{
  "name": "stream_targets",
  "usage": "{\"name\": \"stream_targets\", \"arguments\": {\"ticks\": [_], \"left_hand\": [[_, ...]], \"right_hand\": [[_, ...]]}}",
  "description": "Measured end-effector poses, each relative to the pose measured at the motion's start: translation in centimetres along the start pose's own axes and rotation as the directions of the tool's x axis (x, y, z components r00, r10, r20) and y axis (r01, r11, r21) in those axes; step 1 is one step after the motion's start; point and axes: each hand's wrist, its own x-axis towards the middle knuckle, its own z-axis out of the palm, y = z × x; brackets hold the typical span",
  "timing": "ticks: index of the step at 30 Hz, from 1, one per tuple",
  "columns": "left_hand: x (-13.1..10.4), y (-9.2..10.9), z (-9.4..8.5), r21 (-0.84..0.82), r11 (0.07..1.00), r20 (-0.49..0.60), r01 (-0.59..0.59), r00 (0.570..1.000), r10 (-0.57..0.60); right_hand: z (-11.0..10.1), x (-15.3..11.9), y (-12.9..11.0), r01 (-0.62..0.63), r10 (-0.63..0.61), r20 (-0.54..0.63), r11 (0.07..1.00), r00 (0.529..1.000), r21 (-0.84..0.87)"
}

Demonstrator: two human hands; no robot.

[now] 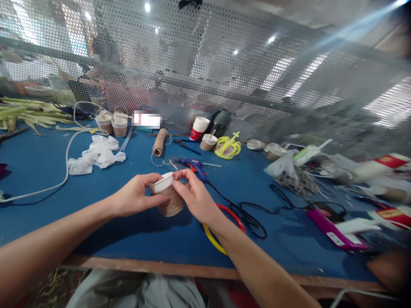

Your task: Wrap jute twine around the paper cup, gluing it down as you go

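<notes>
A white paper cup (171, 202), wrapped in brown twine below its bare white rim, is tilted above the front of the table. My left hand (136, 196) grips it from the left, with the thumb across the wrapped side and fingers at the rim. On the right of the rim, my right hand (195, 194) pinches a strand of twine between thumb and fingers. Behind the cup lies the twine roll (159, 144), a loose strand trailing from it towards my hands. A blue glue gun (196, 167) rests just beyond my right hand.
White crumpled pieces (96, 154) lie left on the blue table (35, 171). Along the back stand wrapped cups (119, 125), stacked paper cups (199, 127), pliers (188, 146) and a yellow crown-shaped piece (227, 146). Black cable (253, 209) and a purple power strip (335, 231) occupy the right.
</notes>
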Motion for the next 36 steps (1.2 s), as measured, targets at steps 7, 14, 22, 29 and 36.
{"name": "stream_targets", "arguments": {"ticks": [7,14,22,29,36], "left_hand": [[-0.1,0.0,0.1,-0.081,0.996,-0.015,0.039,0.999,-0.040],[-0.1,-0.2,0.1,-0.141,0.988,0.003,0.060,0.998,-0.060],[0.0,0.0,0.4,-0.117,0.992,0.019,0.055,0.998,-0.053],[-0.2,0.0,0.4,-0.176,0.982,0.114,0.066,0.992,-0.046],[-0.3,-0.1,0.5,-0.100,0.994,0.236,-0.035,0.970,0.058]], "right_hand": [[0.3,-0.1,-0.2,0.034,-0.034,0.003,0.999,0.999,-0.024],[0.4,-0.1,0.0,0.036,-0.036,0.016,0.999,0.999,-0.007],[0.5,-0.3,0.1,0.145,-0.149,-0.003,0.967,0.989,-0.209],[-0.6,0.3,-0.7,0.015,-0.015,-0.007,0.998,1.000,-0.066],[-1.1,1.1,-0.7,-0.142,0.146,0.120,0.989,0.982,-0.036]]}}
